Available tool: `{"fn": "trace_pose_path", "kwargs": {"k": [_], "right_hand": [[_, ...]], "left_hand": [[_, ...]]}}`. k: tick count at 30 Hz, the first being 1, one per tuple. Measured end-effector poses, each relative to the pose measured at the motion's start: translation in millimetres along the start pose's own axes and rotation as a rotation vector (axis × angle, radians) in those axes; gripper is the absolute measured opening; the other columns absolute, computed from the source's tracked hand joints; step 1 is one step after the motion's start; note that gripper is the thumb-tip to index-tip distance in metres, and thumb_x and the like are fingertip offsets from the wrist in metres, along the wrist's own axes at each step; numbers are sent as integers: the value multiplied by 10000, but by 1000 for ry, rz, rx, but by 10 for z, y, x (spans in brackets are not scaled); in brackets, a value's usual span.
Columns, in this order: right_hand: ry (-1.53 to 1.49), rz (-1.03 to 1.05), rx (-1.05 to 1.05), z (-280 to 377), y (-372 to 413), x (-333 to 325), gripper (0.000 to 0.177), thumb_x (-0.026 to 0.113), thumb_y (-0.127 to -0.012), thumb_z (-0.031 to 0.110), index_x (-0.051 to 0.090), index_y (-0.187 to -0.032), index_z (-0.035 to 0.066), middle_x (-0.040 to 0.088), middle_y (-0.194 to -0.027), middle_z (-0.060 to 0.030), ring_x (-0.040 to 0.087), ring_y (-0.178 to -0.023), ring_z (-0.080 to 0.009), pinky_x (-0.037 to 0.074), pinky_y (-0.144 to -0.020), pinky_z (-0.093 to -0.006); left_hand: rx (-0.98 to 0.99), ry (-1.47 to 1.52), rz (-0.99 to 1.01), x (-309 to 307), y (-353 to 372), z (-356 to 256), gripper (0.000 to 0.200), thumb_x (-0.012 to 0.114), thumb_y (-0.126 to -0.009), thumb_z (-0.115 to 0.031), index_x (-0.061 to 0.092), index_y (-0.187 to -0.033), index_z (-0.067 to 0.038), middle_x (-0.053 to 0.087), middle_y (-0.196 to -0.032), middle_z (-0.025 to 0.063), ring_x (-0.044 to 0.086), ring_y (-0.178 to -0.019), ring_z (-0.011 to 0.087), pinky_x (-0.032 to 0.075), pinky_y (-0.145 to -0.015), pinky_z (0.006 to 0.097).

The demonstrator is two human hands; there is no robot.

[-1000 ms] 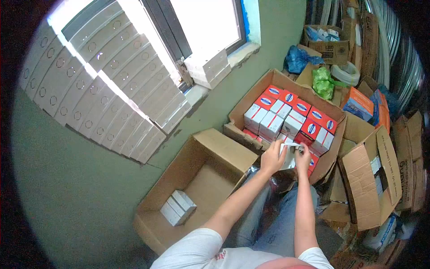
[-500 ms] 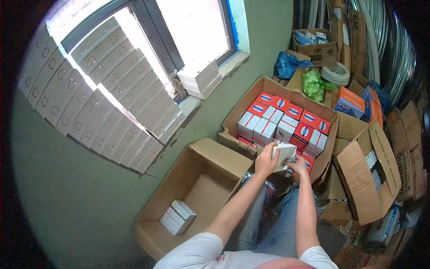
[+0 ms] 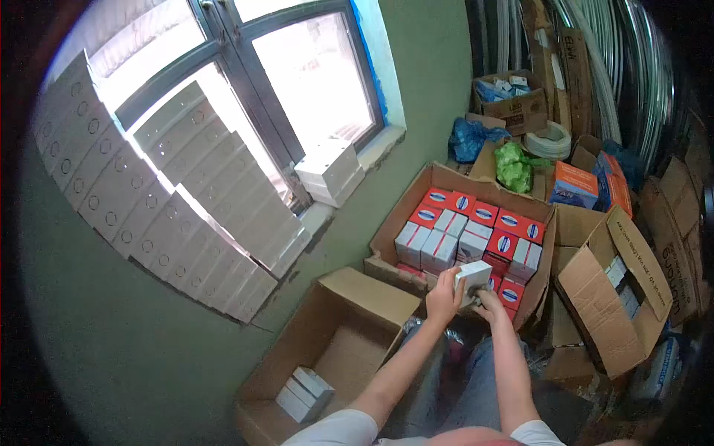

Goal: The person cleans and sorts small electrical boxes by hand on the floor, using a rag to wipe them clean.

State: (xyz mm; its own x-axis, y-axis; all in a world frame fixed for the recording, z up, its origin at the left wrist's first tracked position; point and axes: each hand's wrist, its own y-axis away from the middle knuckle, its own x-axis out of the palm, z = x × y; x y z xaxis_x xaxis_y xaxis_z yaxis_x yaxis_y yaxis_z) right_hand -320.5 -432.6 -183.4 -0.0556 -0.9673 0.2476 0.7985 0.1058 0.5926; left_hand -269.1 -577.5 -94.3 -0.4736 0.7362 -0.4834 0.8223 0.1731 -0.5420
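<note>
My left hand (image 3: 443, 299) is closed around the left side of a small white box (image 3: 474, 273), held up over my knees at the near edge of a carton of red and white boxes. My right hand (image 3: 489, 304) has its fingers bent against the lower right of that white box, at a greyish spot; what they pinch there I cannot make out. Behind the hands, the open carton (image 3: 383, 239) holds rows of red-and-white boxes (image 3: 483, 215) with blue oval labels.
To the left stands an open carton (image 3: 279, 372) with several white boxes (image 3: 305, 394) inside. White box stacks (image 3: 167, 215) lean along the window; more white boxes (image 3: 327, 169) sit on the sill. At right are a flapped carton (image 3: 602, 305), a green bag (image 3: 513, 167) and coiled white tubing (image 3: 549, 141).
My view has turned slightly, so the cartons and window appear shifted. The white box stays between my hands, and my right hand has moved in closer under its lower right side.
</note>
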Motion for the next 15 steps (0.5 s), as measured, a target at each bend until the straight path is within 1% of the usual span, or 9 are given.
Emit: {"fn": "trace_pose_path", "kwargs": {"k": [1, 4, 5, 8, 9, 12, 13, 14, 15], "right_hand": [[-55, -65, -16, -1, -7, 8, 298, 456, -857, 62, 506, -1144, 128, 562, -1083, -77, 550, -978, -260, 491, -768, -505], [-448, -35, -81, -149, -388, -190, 268, 470, -849, 74, 517, -1110, 104, 573, -1060, -94, 564, -949, -269, 492, -717, -498], [-521, -114, -100, -132, -454, -197, 210, 459, -860, 98, 538, -1054, 88, 590, -1013, -96, 580, -919, -263, 509, -715, -463], [-824, -82, -163, -53, -524, -215, 177, 454, -867, 113, 559, -1008, 88, 606, -973, -90, 592, -890, -249, 519, -719, -434], [-761, -109, -169, -57, -529, -201, 159, 486, -839, 165, 579, -962, 123, 614, -953, -66, 590, -888, -222, 506, -736, -412], [-747, 113, -109, 31, -514, -34, 202, 529, -807, 226, 582, -980, 137, 616, -939, -51, 588, -890, -214, 488, -758, -414], [-718, 179, -154, 61, -340, 108, 270, 549, -793, 282, 580, -1026, 149, 615, -939, -37, 587, -893, -215, 475, -787, -397], [-641, 142, -201, 216, -22, 295, 300, 542, -811, 277, 575, -1069, 127, 620, -968, -45, 587, -905, -221, 470, -804, -385], [-606, 191, -150, 188, -34, 343, 289, 530, -825, 266, 570, -1076, 127, 620, -991, -41, 585, -929, -209, 481, -785, -387]], "left_hand": [[-23, 29, 15, 7, 0, -7, 283, 578, -880, -242, 537, -1115, -90, 614, -1000, 117, 626, -756, 304, 503, -633, 385], [-53, 121, 72, 5, 4, -7, 326, 605, -864, -246, 522, -1125, -68, 611, -1009, 113, 629, -710, 275, 501, -622, 364], [-57, 155, 91, 22, 12, -8, 343, 614, -859, -248, 516, -1130, -62, 609, -1013, 113, 629, -698, 268, 501, -618, 359], [23, 176, 127, 64, 55, -13, 396, 633, -847, -259, 487, -1156, -58, 600, -1027, 129, 629, -714, 275, 502, -622, 362], [17, 149, 124, 76, 84, 4, 408, 633, -847, -265, 479, -1161, -56, 597, -1033, 138, 626, -754, 289, 502, -638, 368], [6, 71, 100, 107, 105, 62, 442, 635, -847, -281, 455, -1177, -48, 587, -1050, 166, 619, -873, 334, 501, -686, 386], [-57, 63, 93, 91, 92, 70, 436, 635, -848, -276, 456, -1172, -46, 586, -1054, 171, 616, -886, 343, 500, -699, 389], [-119, 58, 86, 46, 61, 48, 431, 635, -849, -271, 457, -1168, -43, 584, -1057, 175, 613, -900, 351, 498, -712, 392], [-182, 54, 79, 20, 33, 35, 425, 635, -849, -265, 458, -1163, -40, 583, -1060, 180, 610, -913, 360, 497, -725, 396]]}}
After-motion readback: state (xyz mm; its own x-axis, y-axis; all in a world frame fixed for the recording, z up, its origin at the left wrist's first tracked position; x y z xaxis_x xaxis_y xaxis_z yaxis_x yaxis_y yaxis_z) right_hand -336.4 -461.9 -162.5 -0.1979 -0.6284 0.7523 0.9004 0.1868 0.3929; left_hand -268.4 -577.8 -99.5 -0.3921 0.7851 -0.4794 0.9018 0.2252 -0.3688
